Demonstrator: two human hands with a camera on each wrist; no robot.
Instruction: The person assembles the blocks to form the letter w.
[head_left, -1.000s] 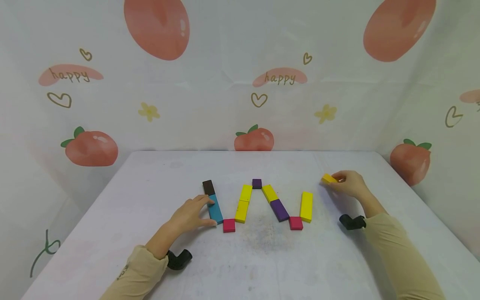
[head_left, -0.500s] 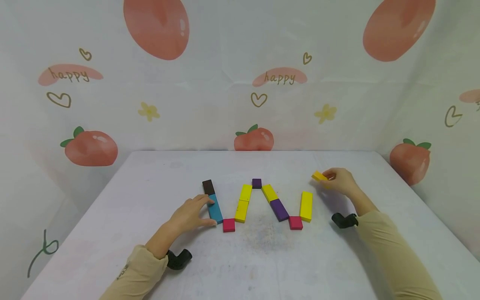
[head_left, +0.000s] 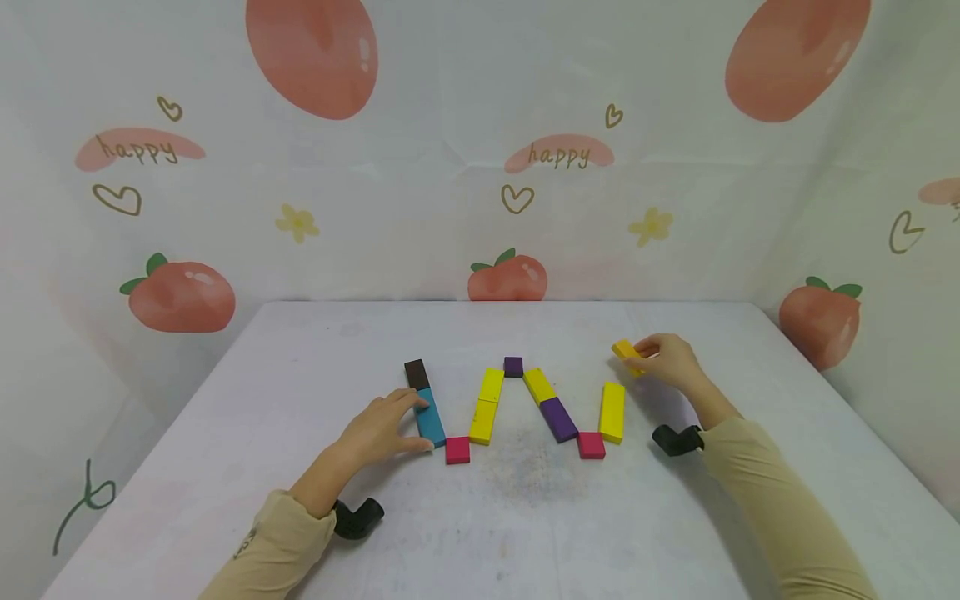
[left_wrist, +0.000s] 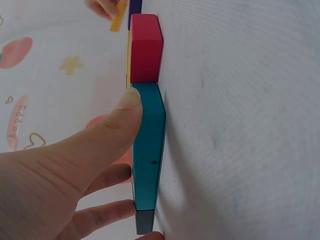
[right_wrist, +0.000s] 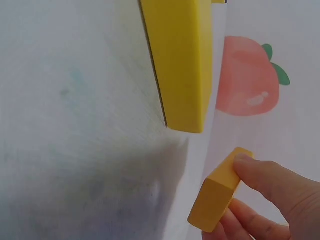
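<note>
My left hand (head_left: 382, 429) rests at the blue block (head_left: 431, 419) on the left. In the left wrist view the thumb (left_wrist: 131, 107) touches the block's edge near the red end, and other fingertips lie farther along it. A dark brown block (head_left: 417, 374) adjoins its far end, and a red block (head_left: 457, 450) its near end. My right hand (head_left: 671, 362) pinches a small orange-yellow block (right_wrist: 215, 195) between thumb and fingers, above the table. This block is tilted and apart from the long yellow block (head_left: 612, 412) close by.
Between the hands, a zigzag row continues with yellow blocks (head_left: 491, 386), a small purple block (head_left: 513, 367), a longer purple block (head_left: 558, 419) and a second red block (head_left: 591, 445). Black curved pieces (head_left: 358, 518) sit at both wrists. A printed curtain (head_left: 420, 233) backs the white table (head_left: 480, 533).
My right hand has moved left with the orange-yellow block, coming nearer the far end of the long yellow block. The left hand and the row stay where they were.
</note>
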